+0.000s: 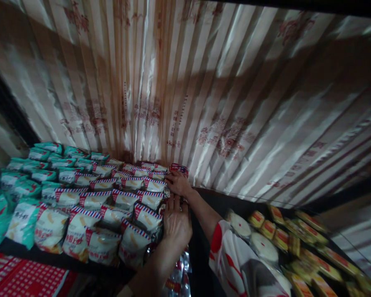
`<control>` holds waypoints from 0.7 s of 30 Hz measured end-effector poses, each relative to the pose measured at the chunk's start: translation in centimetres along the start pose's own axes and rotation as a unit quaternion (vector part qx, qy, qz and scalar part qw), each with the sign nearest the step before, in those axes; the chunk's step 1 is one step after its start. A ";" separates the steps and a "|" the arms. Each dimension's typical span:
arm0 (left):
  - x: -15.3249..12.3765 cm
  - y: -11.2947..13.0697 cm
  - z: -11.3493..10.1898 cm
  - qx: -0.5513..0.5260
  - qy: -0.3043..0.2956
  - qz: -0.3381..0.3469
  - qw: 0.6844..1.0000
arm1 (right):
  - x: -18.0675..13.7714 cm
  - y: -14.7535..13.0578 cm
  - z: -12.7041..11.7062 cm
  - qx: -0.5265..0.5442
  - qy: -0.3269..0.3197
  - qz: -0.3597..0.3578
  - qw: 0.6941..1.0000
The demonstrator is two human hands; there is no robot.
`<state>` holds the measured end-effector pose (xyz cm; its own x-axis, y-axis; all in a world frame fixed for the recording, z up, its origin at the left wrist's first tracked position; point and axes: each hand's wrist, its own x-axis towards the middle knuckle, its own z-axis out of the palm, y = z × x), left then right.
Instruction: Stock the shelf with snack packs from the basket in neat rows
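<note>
My left hand (176,221) lies with fingers pressed against the right end of a row of white snack packets with red and blue striped tops (111,206) on a dark shelf. A clear wrapper with red print (179,276) hangs under that hand. My right hand (178,183) reaches farther back, its fingers closed around a small red and blue packet (179,168) at the rear end of the rows. The right arm wears a white sleeve with red patterns (238,264).
Green and white packets (24,181) fill the shelf's left side. Yellow and red wrapped packs and round white ones (284,243) lie on the right. A striped shiny curtain (204,90) hangs behind the shelf. A red and white checked item (21,278) sits at lower left.
</note>
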<state>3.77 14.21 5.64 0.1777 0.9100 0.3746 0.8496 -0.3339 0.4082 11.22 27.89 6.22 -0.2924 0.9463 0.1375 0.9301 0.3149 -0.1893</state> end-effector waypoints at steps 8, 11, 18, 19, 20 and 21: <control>-0.3 -0.3 -1.0 -0.043 0.027 0.023 0.998 | -2.0 -0.4 -2.6 0.180 0.204 -0.076 0.959; -1.9 0.0 -2.3 -0.092 0.045 0.068 0.992 | -6.0 -1.4 -4.1 0.257 0.287 -0.038 0.922; -14.5 0.4 -5.2 -0.266 -0.058 0.176 0.946 | -21.6 -5.1 -2.5 0.419 0.407 0.160 0.796; -17.0 0.0 -4.9 -0.270 -0.109 0.176 0.940 | -24.0 -5.7 -1.5 0.430 0.388 0.179 0.795; -19.5 -0.5 -4.3 -0.269 -0.172 0.171 0.932 | -26.2 -6.4 -0.2 0.440 0.363 0.198 0.797; -21.8 -1.1 -3.6 -0.260 -0.232 0.154 0.925 | -28.2 -7.0 1.2 0.446 0.333 0.223 0.800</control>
<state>-2.83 -6.10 -0.01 0.6675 0.7197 0.1909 0.3916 -0.5573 0.7321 12.71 -0.91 2.50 0.4843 0.8238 0.2946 0.2924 0.1650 -0.9420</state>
